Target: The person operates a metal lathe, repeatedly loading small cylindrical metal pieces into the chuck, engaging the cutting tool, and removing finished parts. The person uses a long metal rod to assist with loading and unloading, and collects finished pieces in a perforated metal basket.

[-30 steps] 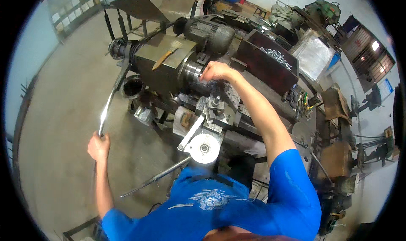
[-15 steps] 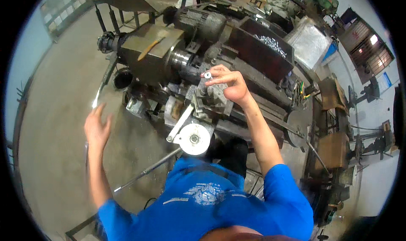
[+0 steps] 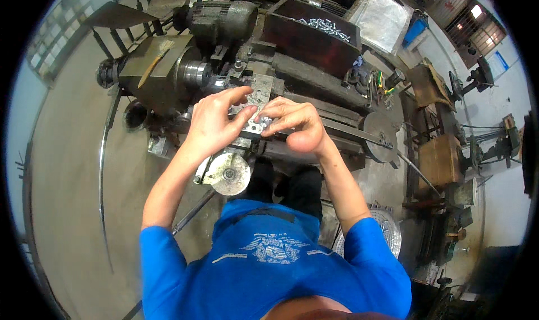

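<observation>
My right hand (image 3: 300,128) is over the lathe's carriage, its thumb and fingers pinched on a small shiny metal part (image 3: 266,121). Fingers partly cover that part, so its full shape is hidden. Opposite it, my left hand (image 3: 213,124) reaches in from the left with thumb and fingers apart and nothing visible between them. Below both hands lies the grey metal cross slide (image 3: 259,89) of the lathe. The spindle end (image 3: 195,73) shows bright metal to the left of the slide. Nearer my body is a pale round handwheel (image 3: 227,174) with a crank.
A wooden-handled brush (image 3: 152,65) lies on the headstock (image 3: 135,67). Beyond the carriage, a dark box (image 3: 314,53) holds many small metal parts. Hand tools (image 3: 370,87) lie to its right. A long rod (image 3: 102,168) slants down at the left.
My left hand has come in from the far left to beside the right hand. My right hand, still pinching the small metal part, is lower over the slide. The view has shifted.
</observation>
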`<state>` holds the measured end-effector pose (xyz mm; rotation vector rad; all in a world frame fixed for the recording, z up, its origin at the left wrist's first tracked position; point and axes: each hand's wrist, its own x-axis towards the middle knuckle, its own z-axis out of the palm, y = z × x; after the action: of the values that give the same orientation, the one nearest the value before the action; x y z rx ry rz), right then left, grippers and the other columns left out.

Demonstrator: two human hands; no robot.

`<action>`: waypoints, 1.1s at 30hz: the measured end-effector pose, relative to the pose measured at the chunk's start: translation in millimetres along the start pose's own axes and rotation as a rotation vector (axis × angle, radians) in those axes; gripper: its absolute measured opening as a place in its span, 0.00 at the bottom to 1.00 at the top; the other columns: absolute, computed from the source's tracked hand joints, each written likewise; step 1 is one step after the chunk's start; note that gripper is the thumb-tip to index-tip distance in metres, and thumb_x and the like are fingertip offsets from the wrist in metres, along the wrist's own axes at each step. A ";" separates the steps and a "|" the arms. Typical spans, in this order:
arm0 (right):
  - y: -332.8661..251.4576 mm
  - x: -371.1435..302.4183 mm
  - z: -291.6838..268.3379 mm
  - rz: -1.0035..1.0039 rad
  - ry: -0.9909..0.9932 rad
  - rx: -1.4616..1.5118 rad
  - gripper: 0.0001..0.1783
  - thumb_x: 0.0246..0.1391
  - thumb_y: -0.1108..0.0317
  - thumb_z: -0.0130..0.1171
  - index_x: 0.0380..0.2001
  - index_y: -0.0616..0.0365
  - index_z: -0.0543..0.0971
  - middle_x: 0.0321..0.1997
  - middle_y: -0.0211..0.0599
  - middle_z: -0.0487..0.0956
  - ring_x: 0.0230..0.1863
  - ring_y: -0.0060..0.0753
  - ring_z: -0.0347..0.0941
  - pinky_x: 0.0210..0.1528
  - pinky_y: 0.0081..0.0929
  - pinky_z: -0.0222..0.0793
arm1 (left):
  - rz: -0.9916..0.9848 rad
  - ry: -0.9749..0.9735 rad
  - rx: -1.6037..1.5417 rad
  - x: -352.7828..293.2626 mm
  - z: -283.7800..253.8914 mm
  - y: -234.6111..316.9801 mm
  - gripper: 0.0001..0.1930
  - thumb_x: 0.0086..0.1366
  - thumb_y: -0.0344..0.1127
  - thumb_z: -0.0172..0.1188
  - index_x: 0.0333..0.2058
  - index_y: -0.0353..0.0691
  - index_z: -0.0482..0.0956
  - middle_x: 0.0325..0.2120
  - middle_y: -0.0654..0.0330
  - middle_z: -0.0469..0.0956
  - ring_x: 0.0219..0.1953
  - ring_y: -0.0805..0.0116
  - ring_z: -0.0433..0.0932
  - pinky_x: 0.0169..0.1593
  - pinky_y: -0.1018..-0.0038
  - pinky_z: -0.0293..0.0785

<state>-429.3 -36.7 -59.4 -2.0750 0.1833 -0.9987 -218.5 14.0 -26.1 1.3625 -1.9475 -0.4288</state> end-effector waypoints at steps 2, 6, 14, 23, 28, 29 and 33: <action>-6.2 3.1 1.4 -0.015 0.004 -0.119 0.24 0.31 0.52 0.61 0.31 0.58 0.83 0.41 0.42 0.79 0.42 0.43 0.71 0.46 0.34 0.67 | -0.089 -0.040 -0.290 -1.2 2.5 1.3 0.17 0.58 0.36 0.59 0.45 0.33 0.74 0.29 0.58 0.79 0.35 0.73 0.76 0.44 0.74 0.71; -9.6 8.6 8.8 -0.091 0.052 -0.340 0.23 0.26 0.60 0.57 0.32 0.58 0.82 0.42 0.42 0.78 0.43 0.45 0.71 0.45 0.33 0.68 | -0.184 -0.077 -0.443 -2.7 5.2 2.5 0.17 0.61 0.35 0.57 0.45 0.32 0.73 0.28 0.57 0.79 0.33 0.74 0.76 0.41 0.75 0.71; 2.0 8.3 7.1 -0.051 0.102 -0.288 0.23 0.31 0.53 0.59 0.31 0.58 0.83 0.41 0.44 0.78 0.42 0.45 0.72 0.45 0.34 0.68 | -0.256 -0.033 -0.639 -12.1 -2.1 -12.9 0.17 0.62 0.35 0.56 0.47 0.32 0.71 0.24 0.59 0.78 0.30 0.76 0.76 0.35 0.79 0.72; -7.8 11.4 17.2 -0.089 0.101 -0.432 0.22 0.30 0.56 0.57 0.30 0.59 0.81 0.40 0.43 0.78 0.40 0.45 0.72 0.43 0.34 0.68 | -0.296 -0.026 -0.771 -3.5 -6.3 -17.7 0.16 0.61 0.32 0.56 0.46 0.29 0.71 0.20 0.61 0.77 0.25 0.77 0.75 0.33 0.80 0.70; -9.5 11.8 24.5 -0.096 0.131 -0.446 0.21 0.28 0.61 0.56 0.30 0.58 0.82 0.41 0.42 0.78 0.40 0.45 0.71 0.44 0.34 0.68 | -0.207 -0.128 -0.786 -6.4 4.0 -9.8 0.16 0.62 0.31 0.55 0.47 0.30 0.71 0.23 0.62 0.77 0.29 0.79 0.74 0.36 0.80 0.70; -8.3 11.5 24.2 -0.103 0.131 -0.440 0.21 0.28 0.61 0.56 0.30 0.58 0.82 0.41 0.42 0.78 0.41 0.45 0.71 0.44 0.34 0.67 | -0.191 -0.130 -0.815 -7.3 6.0 -10.9 0.16 0.61 0.31 0.55 0.47 0.31 0.71 0.25 0.62 0.77 0.30 0.79 0.74 0.37 0.80 0.71; -1.9 9.0 24.0 -0.115 0.160 -0.410 0.21 0.30 0.58 0.57 0.30 0.58 0.82 0.41 0.42 0.78 0.41 0.44 0.71 0.45 0.35 0.67 | -0.110 -0.173 -0.827 -13.5 1.4 -10.5 0.17 0.61 0.31 0.57 0.48 0.32 0.70 0.32 0.61 0.77 0.36 0.77 0.74 0.41 0.80 0.70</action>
<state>-406.5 -24.9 -61.3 -2.3929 0.3815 -1.2834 -209.8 22.1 -38.5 0.8948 -1.5286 -1.2699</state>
